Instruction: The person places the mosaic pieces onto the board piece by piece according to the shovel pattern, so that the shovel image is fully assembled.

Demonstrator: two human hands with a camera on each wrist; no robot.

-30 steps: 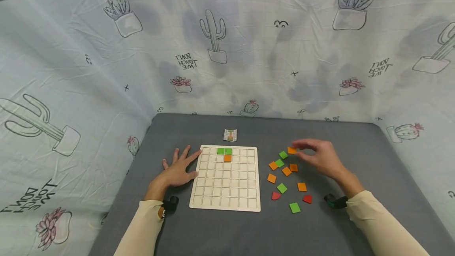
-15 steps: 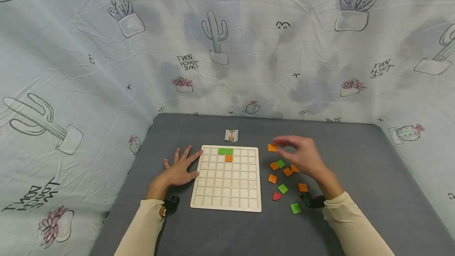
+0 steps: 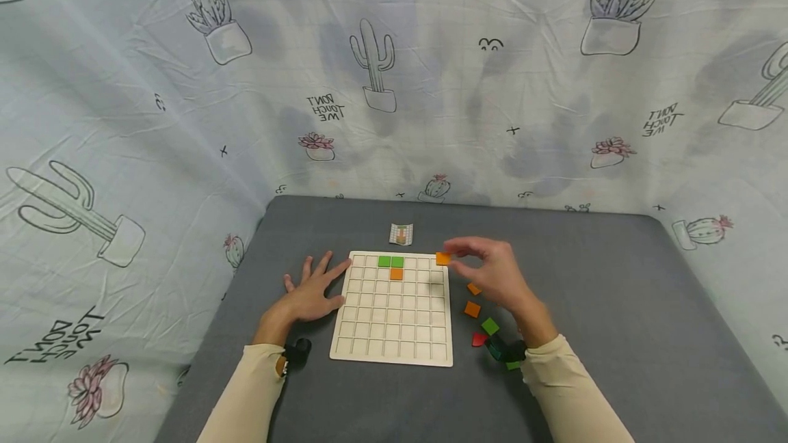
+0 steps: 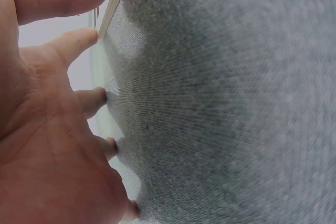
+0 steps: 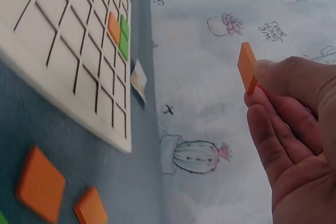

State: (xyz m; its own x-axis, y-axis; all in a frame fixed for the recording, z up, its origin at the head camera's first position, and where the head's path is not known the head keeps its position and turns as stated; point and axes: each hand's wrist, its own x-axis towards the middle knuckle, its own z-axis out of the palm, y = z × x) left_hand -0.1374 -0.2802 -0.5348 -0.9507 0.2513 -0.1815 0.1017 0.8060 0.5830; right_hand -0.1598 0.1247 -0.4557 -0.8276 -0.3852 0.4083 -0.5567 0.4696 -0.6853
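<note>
On the head camera I have the person's right hand (image 3: 492, 272) pinching a flat orange square tile (image 3: 443, 258) between thumb and fingertips, over the far right corner of a pale, square wooden grid board (image 3: 369, 333). The left hand (image 3: 308, 297) lies with its fingers spread, the thumb and forefinger touching the board's left edge. In the board's far row I see two green square tiles (image 3: 390, 262) side by side, and one orange square tile (image 3: 397, 274) sits in the cell just nearer than the right-hand one. A small printed paper card (image 3: 401, 234) lies just beyond the board on the grey cloth-covered table (image 3: 615, 292). To the board's right I make out loose orange tiles (image 3: 472, 310), a green tile (image 3: 490, 326) and a red piece (image 3: 479, 340); the right arm and its black wrist camera (image 3: 516, 351) hide part of that group.

My left wrist feed shows the open palm, thumb and forefinger against the board's thin edge, the other fingertips down on the grey cloth.

From the right wrist I see the pinched tile tilted almost edge-on, raised apart from the board, with the white, cactus-printed curtain (image 5: 210, 77) behind it.
</note>
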